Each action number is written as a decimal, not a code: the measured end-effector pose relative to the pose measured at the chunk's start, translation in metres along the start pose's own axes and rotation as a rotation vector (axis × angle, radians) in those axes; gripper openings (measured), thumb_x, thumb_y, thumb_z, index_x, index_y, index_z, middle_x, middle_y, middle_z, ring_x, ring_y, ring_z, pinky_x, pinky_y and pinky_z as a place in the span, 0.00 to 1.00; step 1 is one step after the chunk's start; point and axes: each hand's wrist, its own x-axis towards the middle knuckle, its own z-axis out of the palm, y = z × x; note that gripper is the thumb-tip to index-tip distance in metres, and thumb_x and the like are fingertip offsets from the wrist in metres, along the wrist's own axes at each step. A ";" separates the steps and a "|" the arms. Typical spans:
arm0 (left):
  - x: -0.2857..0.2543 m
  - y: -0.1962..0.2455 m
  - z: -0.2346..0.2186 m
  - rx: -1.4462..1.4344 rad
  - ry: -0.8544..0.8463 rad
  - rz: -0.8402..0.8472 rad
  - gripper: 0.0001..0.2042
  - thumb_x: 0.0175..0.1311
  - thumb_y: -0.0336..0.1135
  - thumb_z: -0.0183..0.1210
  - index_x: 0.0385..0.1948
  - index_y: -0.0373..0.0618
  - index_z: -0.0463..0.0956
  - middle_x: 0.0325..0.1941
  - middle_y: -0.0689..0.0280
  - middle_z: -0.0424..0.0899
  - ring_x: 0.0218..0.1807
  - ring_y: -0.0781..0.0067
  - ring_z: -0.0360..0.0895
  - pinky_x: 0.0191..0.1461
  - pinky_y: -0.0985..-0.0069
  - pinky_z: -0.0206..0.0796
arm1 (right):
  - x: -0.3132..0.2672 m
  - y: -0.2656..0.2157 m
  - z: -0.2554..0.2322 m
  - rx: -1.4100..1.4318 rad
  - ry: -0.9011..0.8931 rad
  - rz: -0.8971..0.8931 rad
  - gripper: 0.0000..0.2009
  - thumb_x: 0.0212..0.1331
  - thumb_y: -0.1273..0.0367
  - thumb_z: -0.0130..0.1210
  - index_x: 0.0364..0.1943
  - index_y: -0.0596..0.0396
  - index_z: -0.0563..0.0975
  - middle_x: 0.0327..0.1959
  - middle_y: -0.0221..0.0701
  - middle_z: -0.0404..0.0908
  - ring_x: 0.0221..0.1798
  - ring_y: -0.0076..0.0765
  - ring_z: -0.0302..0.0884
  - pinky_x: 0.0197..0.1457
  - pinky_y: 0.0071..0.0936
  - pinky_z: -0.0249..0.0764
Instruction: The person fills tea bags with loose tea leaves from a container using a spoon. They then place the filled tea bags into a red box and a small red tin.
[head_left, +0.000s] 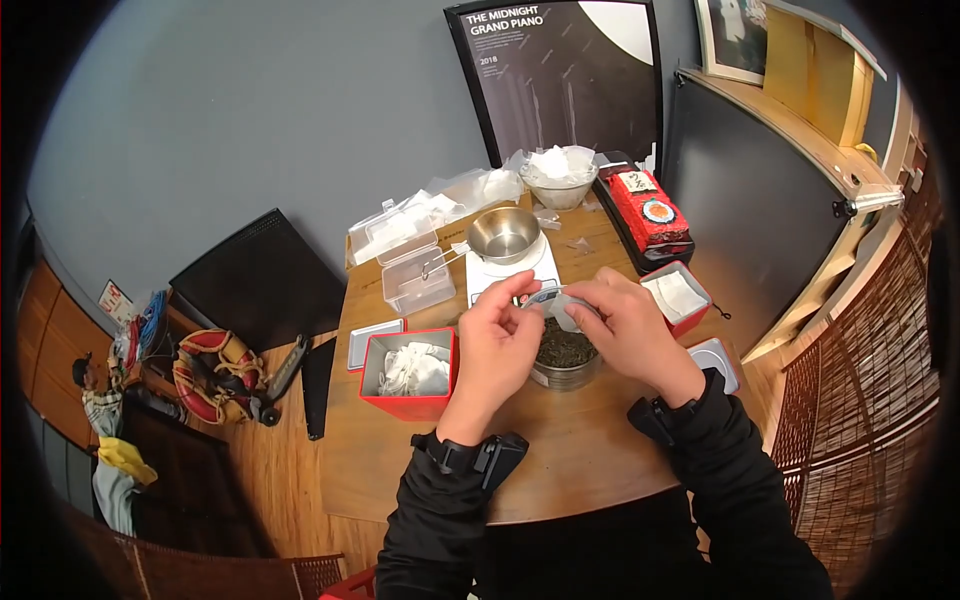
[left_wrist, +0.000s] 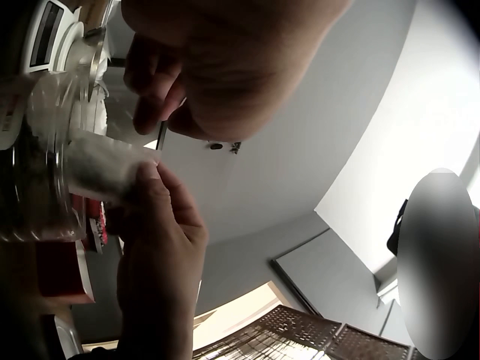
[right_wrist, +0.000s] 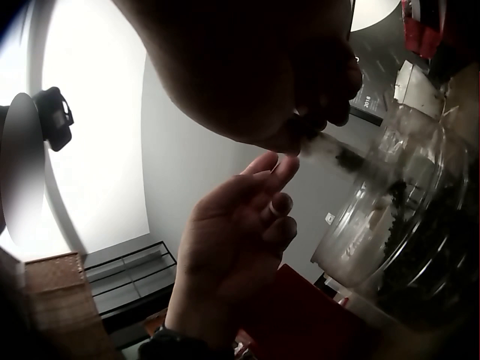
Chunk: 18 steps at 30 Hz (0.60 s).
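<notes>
R hand (head_left: 628,330) pinches sm. pouch (left_wrist: 103,166) at jar (head_left: 565,376) mouth; L hand (head_left: 500,345) free, fingers loosely bent — pouch prob. light, soft; best gripped by top edge.

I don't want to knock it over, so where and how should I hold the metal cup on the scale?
Best, I think, is to pinch the metal cup by its thin handle, coming from the left and above. The handle sticks out past the white scale, over the clear plastic box, while the cup's body is wide and round.
</notes>
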 end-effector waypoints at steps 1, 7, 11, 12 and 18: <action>0.003 0.001 0.001 0.091 -0.060 0.010 0.17 0.63 0.21 0.57 0.55 0.32 0.75 0.48 0.61 0.83 0.32 0.86 0.76 0.34 0.85 0.68 | 0.001 -0.001 0.000 0.001 -0.008 -0.013 0.08 0.61 0.69 0.59 0.42 0.55 0.82 0.31 0.40 0.76 0.35 0.51 0.77 0.38 0.43 0.72; 0.002 0.000 -0.001 0.274 -0.176 0.056 0.12 0.66 0.28 0.59 0.48 0.33 0.80 0.40 0.61 0.82 0.30 0.80 0.74 0.35 0.81 0.69 | 0.001 0.004 0.002 0.041 -0.032 -0.081 0.09 0.60 0.71 0.60 0.43 0.55 0.81 0.31 0.39 0.76 0.35 0.50 0.77 0.38 0.41 0.73; -0.003 -0.008 0.001 0.266 -0.157 0.110 0.09 0.66 0.28 0.59 0.44 0.34 0.81 0.35 0.62 0.82 0.29 0.79 0.75 0.36 0.80 0.69 | -0.001 0.003 0.001 0.054 -0.027 -0.096 0.09 0.59 0.72 0.60 0.43 0.56 0.82 0.31 0.39 0.76 0.35 0.49 0.77 0.37 0.40 0.73; -0.004 -0.006 0.001 0.301 -0.154 0.142 0.08 0.66 0.28 0.59 0.42 0.34 0.81 0.33 0.62 0.82 0.29 0.78 0.75 0.35 0.79 0.69 | -0.001 0.003 0.002 0.064 -0.023 -0.098 0.08 0.59 0.72 0.60 0.42 0.56 0.82 0.30 0.38 0.76 0.35 0.48 0.77 0.37 0.40 0.73; -0.010 -0.017 0.000 0.318 -0.081 0.193 0.06 0.65 0.27 0.61 0.39 0.34 0.82 0.30 0.62 0.82 0.28 0.79 0.76 0.33 0.80 0.69 | -0.007 0.006 0.006 0.148 0.042 -0.067 0.10 0.57 0.73 0.64 0.43 0.58 0.82 0.31 0.35 0.78 0.33 0.39 0.76 0.37 0.32 0.72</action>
